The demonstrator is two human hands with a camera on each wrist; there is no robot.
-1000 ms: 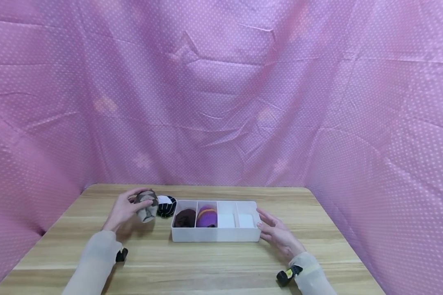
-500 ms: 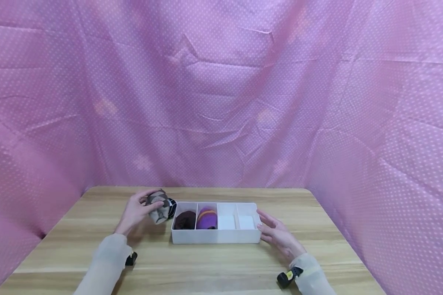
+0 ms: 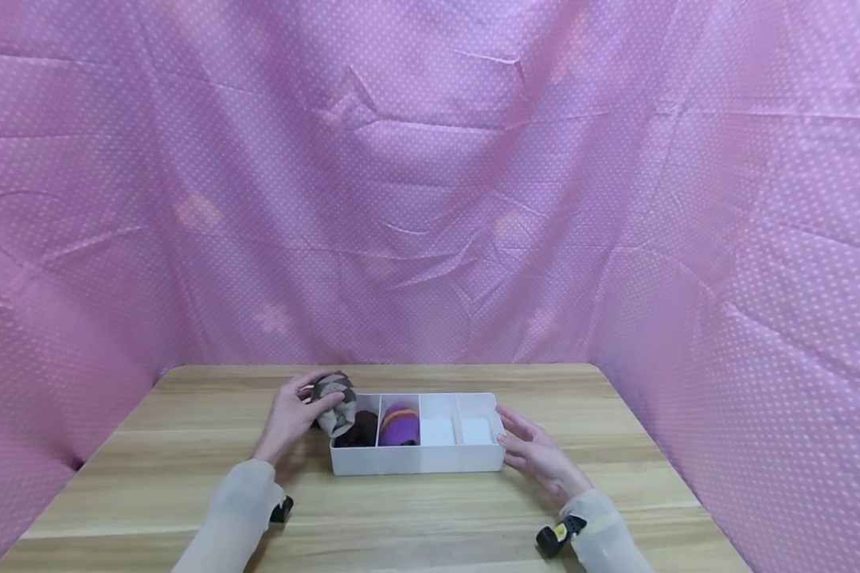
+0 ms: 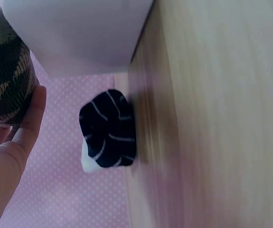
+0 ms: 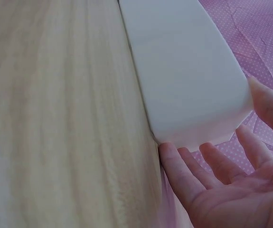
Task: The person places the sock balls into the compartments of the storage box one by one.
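Brown-and-grey knit sock roll, gripped in the curled fingers of the left hand over the left end of the white divided box; right hand, fingers relaxed open, braces its right end; advisable to lower into a vacant compartment.

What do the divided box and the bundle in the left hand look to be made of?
Divided box: likely plastic, smooth matte white walls with rounded corners. Bundle in the left hand: knitted fabric, brown-grey zigzag pattern with visible ribbed stitches, apparently a rolled sock.
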